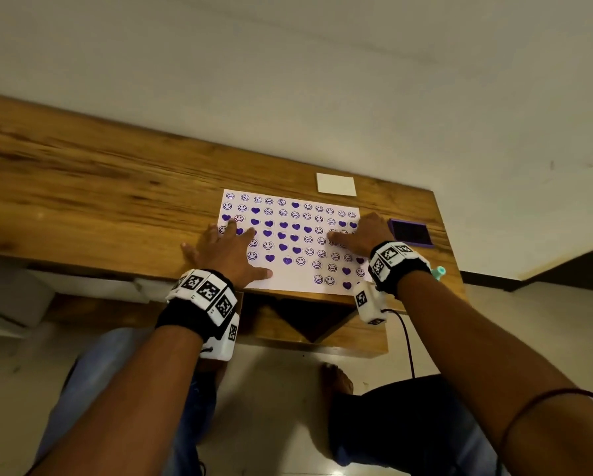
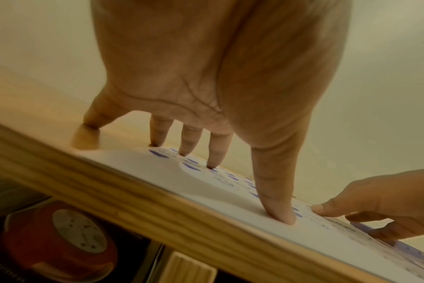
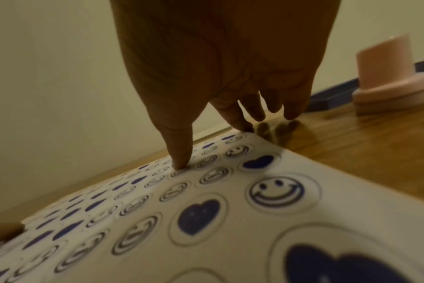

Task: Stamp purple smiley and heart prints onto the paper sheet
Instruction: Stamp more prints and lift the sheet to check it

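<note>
Paper sheet lying flat at table front edge, covered in purple smileys and hearts.
Being pressed down by left hand and right hand, fingers spread straight, gripping nothing; ink pad sitting just right.

No readable words or numbers anywhere

The paper sheet carries only purple smiley and heart prints, no lettering; the wristbands bear black-and-white square code markers, patterns and not text; a round dial under the bench is too blurred to read
</note>
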{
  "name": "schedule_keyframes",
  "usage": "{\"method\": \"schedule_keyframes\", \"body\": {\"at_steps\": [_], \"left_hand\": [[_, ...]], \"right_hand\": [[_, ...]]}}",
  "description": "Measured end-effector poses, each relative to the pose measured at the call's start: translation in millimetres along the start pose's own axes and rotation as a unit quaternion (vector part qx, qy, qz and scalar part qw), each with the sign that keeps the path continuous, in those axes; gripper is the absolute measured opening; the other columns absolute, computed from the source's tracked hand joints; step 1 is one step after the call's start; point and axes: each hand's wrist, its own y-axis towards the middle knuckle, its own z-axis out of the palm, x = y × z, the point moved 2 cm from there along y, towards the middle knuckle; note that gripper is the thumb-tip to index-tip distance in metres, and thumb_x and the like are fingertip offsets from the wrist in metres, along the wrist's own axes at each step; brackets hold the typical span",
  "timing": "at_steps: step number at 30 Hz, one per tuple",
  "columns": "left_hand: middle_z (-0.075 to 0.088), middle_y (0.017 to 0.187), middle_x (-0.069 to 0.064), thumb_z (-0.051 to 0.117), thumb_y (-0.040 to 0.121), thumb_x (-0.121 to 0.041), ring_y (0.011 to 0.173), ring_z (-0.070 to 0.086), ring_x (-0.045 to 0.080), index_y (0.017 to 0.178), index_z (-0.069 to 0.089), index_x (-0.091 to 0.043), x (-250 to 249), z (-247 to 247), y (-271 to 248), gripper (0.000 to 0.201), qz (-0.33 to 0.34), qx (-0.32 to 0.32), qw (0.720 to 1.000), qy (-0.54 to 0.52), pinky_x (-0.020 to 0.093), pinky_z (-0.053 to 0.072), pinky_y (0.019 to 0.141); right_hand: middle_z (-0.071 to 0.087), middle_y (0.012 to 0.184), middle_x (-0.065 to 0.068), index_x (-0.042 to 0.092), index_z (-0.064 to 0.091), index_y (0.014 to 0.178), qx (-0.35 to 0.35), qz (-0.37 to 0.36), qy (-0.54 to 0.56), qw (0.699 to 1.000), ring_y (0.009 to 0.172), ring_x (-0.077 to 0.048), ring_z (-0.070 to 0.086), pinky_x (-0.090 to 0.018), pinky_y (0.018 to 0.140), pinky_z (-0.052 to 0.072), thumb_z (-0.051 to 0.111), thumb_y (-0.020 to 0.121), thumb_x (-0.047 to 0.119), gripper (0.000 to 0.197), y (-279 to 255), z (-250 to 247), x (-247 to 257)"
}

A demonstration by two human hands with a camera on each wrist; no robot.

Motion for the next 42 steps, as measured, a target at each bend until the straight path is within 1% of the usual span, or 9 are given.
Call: {"method": "schedule_keyframes", "body": {"at_steps": [7, 12, 15, 18, 23, 26, 29, 32, 42], "left_hand": [[-0.002, 0.161, -0.003, 0.063, 0.069, -0.073, 0.147, -0.004, 0.034, 0.149, 0.014, -0.043, -0.1, -0.2, 0.4, 0.099, -0.002, 0.001, 1.0, 0.002, 0.072, 0.006, 0.109], [-0.001, 0.161, -0.003, 0.064, 0.068, -0.074, 0.147, -0.003, 0.034, 0.149, 0.014, -0.043, 0.1, -0.2, 2.3, 0.1, -0.005, 0.002, 1.0, 0.003, 0.072, 0.007, 0.108], [-0.001, 0.161, -0.003, 0.064, 0.067, -0.074, 0.147, -0.003, 0.034, 0.149, 0.014, -0.043, -0.5, 0.3, 3.0, 0.1, -0.008, 0.001, 1.0, 0.004, 0.072, 0.007, 0.108], [0.0, 0.161, -0.003, 0.064, 0.067, -0.074, 0.147, -0.002, 0.034, 0.148, 0.015, -0.043, -0.2, 0.2, 0.9, 0.1, -0.006, -0.005, 1.0, 0.006, 0.072, 0.007, 0.108], [0.0, 0.161, -0.003, 0.065, 0.067, -0.074, 0.147, -0.002, 0.034, 0.148, 0.016, -0.042, -0.4, -0.8, -0.4, 0.099, -0.006, -0.008, 1.0, -0.002, 0.072, 0.007, 0.108], [0.001, 0.161, -0.004, 0.065, 0.067, -0.074, 0.147, -0.002, 0.033, 0.148, 0.016, -0.043, -0.7, 0.0, 0.0, 0.1, -0.007, -0.008, 1.0, -0.001, 0.072, 0.006, 0.109], [0.0, 0.161, -0.004, 0.065, 0.067, -0.074, 0.147, -0.003, 0.033, 0.148, 0.015, -0.043, 0.1, 0.7, 1.2, 0.1, -0.007, -0.007, 1.0, -0.002, 0.072, 0.007, 0.108], [0.0, 0.161, -0.004, 0.065, 0.066, -0.075, 0.147, -0.003, 0.033, 0.148, 0.015, -0.044, 0.8, 2.5, 3.4, 0.101, -0.007, -0.007, 1.0, -0.006, 0.072, 0.007, 0.108], [0.032, 0.149, 0.008, 0.069, 0.075, -0.055, 0.138, 0.026, 0.033, 0.141, 0.04, -0.031, 5.7, -1.9, 7.2, 0.076, 0.003, -0.162, 0.978, -0.13, 0.065, 0.026, 0.107]], "right_hand": [[0.059, 0.139, -0.004, 0.018, 0.063, 0.13, -0.031, -0.02, 0.143, 0.989, 0.125, -0.026, 0.056, -0.038, 0.103, 0.044, 0.07, 0.084, 0.054, 0.059, -13.2, -7.8, -7.7], [0.071, 0.109, -0.009, 0.019, 0.068, 0.094, 0.013, 0.017, 0.031, 0.999, 0.105, -0.031, 0.064, -0.046, 0.094, 0.053, 0.059, 0.059, 0.088, 0.078, -11.2, -5.5, -12.7], [0.057, 0.136, -0.013, 0.021, 0.066, 0.111, 0.022, -0.007, -0.059, 0.998, 0.13, -0.037, 0.047, -0.059, 0.109, 0.034, 0.032, 0.047, 0.104, 0.11, -4.1, 11.8, -18.3], [0.066, 0.128, 0.001, 0.033, 0.065, 0.116, 0.019, -0.037, 0.037, 0.998, 0.118, -0.029, 0.06, -0.061, 0.104, 0.04, 0.034, 0.045, 0.108, 0.108, -17.5, 10.4, -20.5], [0.055, 0.141, 0.008, 0.033, 0.037, 0.149, -0.045, -0.064, 0.308, 0.948, 0.121, -0.018, 0.059, -0.049, 0.104, 0.048, 0.073, 0.08, 0.057, 0.081, -61.5, -13.2, -14.0], [0.068, 0.126, -0.002, 0.029, 0.021, 0.155, -0.028, -0.024, 0.441, 0.897, 0.093, -0.019, 0.074, -0.045, 0.081, 0.061, 0.077, 0.086, 0.024, 0.089, -70.5, -10.8, -28.1], [0.076, 0.103, -0.005, 0.013, 0.048, 0.142, 0.0, 0.013, 0.448, 0.894, 0.075, -0.015, 0.076, -0.029, 0.062, 0.06, 0.074, 0.088, 0.014, 0.06, -78.2, -2.6, -38.2], [0.076, 0.084, -0.003, 0.009, 0.072, 0.11, -0.012, 0.038, 0.395, 0.918, 0.073, -0.016, 0.074, -0.032, 0.069, 0.061, 0.067, 0.093, 0.022, 0.022, -72.8, 12.3, -42.5], [0.076, 0.096, -0.005, 0.025, 0.067, 0.094, -0.153, -0.06, 0.492, 0.855, 0.086, -0.022, 0.075, -0.049, 0.079, 0.061, 0.059, 0.099, 0.028, 0.011, -68.6, 4.4, -36.4]]}}
